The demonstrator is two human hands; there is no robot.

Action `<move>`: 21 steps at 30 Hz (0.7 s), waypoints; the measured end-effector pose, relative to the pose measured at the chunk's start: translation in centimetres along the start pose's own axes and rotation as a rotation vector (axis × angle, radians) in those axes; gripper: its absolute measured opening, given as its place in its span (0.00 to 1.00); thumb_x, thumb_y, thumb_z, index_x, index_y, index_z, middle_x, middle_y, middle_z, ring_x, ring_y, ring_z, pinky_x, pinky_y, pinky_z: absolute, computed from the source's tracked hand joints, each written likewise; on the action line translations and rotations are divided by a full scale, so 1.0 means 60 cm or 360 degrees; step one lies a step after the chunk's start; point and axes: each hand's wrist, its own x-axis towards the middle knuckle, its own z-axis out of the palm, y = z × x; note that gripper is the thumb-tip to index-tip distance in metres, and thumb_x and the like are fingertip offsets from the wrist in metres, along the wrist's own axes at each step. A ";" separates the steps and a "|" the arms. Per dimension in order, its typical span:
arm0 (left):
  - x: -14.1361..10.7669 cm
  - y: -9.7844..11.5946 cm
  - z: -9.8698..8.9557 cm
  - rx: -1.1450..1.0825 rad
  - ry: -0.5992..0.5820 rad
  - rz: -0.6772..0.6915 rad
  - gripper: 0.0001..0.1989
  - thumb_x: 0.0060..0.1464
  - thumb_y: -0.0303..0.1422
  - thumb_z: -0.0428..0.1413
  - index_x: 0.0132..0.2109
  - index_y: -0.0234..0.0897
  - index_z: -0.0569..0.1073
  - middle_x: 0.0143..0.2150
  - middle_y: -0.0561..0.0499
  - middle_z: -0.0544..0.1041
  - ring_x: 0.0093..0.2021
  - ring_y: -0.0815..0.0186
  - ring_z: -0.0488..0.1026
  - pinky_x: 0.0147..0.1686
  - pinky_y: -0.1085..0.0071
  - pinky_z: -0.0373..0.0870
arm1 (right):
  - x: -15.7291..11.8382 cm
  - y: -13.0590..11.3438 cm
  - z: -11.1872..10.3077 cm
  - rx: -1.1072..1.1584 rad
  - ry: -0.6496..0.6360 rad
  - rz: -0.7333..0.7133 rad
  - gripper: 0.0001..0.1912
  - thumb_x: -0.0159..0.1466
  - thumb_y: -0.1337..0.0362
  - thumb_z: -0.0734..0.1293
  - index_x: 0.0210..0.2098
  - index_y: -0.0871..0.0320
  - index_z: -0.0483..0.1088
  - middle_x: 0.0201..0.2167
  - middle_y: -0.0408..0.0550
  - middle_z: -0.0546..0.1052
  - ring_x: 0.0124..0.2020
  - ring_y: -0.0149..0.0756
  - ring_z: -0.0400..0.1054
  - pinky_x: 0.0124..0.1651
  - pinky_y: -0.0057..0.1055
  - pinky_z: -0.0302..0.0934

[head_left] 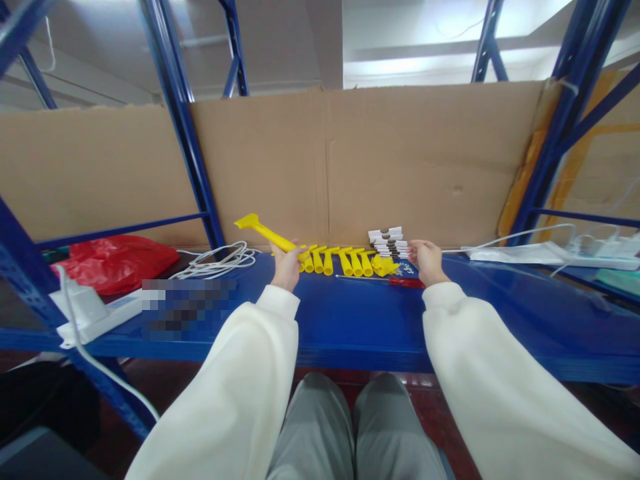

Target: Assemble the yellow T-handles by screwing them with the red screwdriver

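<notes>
My left hand [286, 268] is closed around the handle of a yellow plastic scraper [267, 233], whose wide flat end points up and left. To its right, several similar yellow scraper handles [328, 261] lie in a row on the blue shelf. Beside that row is a small heap of yellow plastic pieces [384, 266]. My right hand [426, 259] has its fingers drawn together at the right side of a stack of white and dark flat pieces [390, 244]. What its fingertips hold, if anything, is too small to make out. Below lies a screwdriver with a red handle [404, 283].
Small silvery parts [406, 268] lie by the stack. On the left are a red plastic bag [117, 261], a coiled white cable [220, 261] and a white power strip [113, 317]. A cardboard panel [400, 160] closes the back; blue posts [183, 127] frame the shelf [360, 320].
</notes>
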 end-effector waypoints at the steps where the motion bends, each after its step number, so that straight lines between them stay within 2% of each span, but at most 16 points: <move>1: 0.002 -0.001 -0.001 0.0003 0.0019 0.0037 0.41 0.39 0.17 0.55 0.58 0.55 0.56 0.45 0.55 0.72 0.34 0.71 0.77 0.39 0.69 0.78 | 0.001 -0.001 -0.002 0.0003 0.0002 -0.0007 0.08 0.50 0.76 0.64 0.21 0.57 0.66 0.12 0.38 0.68 0.13 0.25 0.60 0.15 0.20 0.53; 3: 0.005 -0.003 -0.002 -0.0034 0.0094 0.0077 0.42 0.38 0.17 0.55 0.59 0.54 0.55 0.44 0.55 0.73 0.34 0.71 0.77 0.41 0.69 0.77 | 0.006 -0.002 -0.008 0.0009 0.0026 -0.0009 0.08 0.50 0.76 0.64 0.21 0.57 0.66 0.12 0.38 0.68 0.13 0.25 0.60 0.15 0.20 0.52; 5: 0.007 -0.002 -0.002 -0.0082 0.0195 0.0049 0.38 0.40 0.17 0.54 0.56 0.52 0.56 0.41 0.56 0.73 0.31 0.71 0.76 0.40 0.69 0.77 | 0.012 -0.003 -0.014 0.0008 0.0070 0.0008 0.08 0.50 0.76 0.64 0.22 0.56 0.66 0.12 0.38 0.68 0.14 0.26 0.60 0.15 0.20 0.53; 9: 0.010 0.004 -0.002 -0.0172 0.0331 -0.0084 0.27 0.42 0.18 0.53 0.48 0.46 0.58 0.34 0.59 0.72 0.23 0.74 0.70 0.30 0.73 0.73 | 0.022 -0.002 -0.023 -0.0049 0.0102 0.0024 0.08 0.52 0.75 0.64 0.23 0.56 0.66 0.12 0.37 0.68 0.14 0.26 0.60 0.16 0.20 0.54; 12: 0.009 0.006 -0.001 -0.0206 0.0325 -0.0084 0.20 0.41 0.20 0.53 0.42 0.42 0.59 0.29 0.61 0.70 0.20 0.75 0.67 0.25 0.78 0.68 | 0.027 0.000 -0.028 -0.0241 0.0170 0.0031 0.08 0.55 0.75 0.62 0.25 0.56 0.66 0.16 0.39 0.70 0.18 0.28 0.64 0.21 0.23 0.60; 14: 0.007 0.007 0.000 -0.0164 0.0300 -0.0081 0.16 0.42 0.21 0.54 0.38 0.40 0.61 0.27 0.61 0.69 0.18 0.76 0.65 0.22 0.79 0.65 | 0.031 0.001 -0.035 -0.0559 0.0249 -0.0024 0.07 0.56 0.74 0.62 0.26 0.57 0.68 0.20 0.44 0.74 0.25 0.33 0.70 0.30 0.28 0.66; 16: 0.002 0.009 0.002 -0.0079 0.0283 -0.0108 0.11 0.43 0.22 0.54 0.35 0.39 0.62 0.25 0.60 0.69 0.17 0.76 0.64 0.20 0.79 0.62 | 0.036 0.003 -0.044 -0.1010 0.0301 -0.0110 0.05 0.56 0.71 0.64 0.29 0.58 0.72 0.28 0.51 0.78 0.36 0.41 0.74 0.43 0.38 0.69; 18: -0.005 0.012 0.004 0.0027 0.0270 -0.0141 0.07 0.47 0.24 0.53 0.33 0.37 0.64 0.25 0.58 0.70 0.16 0.76 0.62 0.19 0.78 0.61 | 0.040 0.006 -0.054 -0.1460 0.0284 -0.0142 0.05 0.56 0.68 0.67 0.32 0.58 0.75 0.37 0.57 0.80 0.48 0.50 0.72 0.54 0.49 0.63; 21: -0.019 0.020 0.010 0.0207 0.0211 -0.0148 0.05 0.52 0.24 0.52 0.38 0.36 0.66 0.24 0.58 0.70 0.14 0.76 0.61 0.17 0.78 0.59 | 0.044 0.012 -0.065 -0.1934 0.0162 -0.0051 0.12 0.55 0.59 0.72 0.36 0.59 0.77 0.48 0.63 0.78 0.58 0.61 0.65 0.59 0.60 0.54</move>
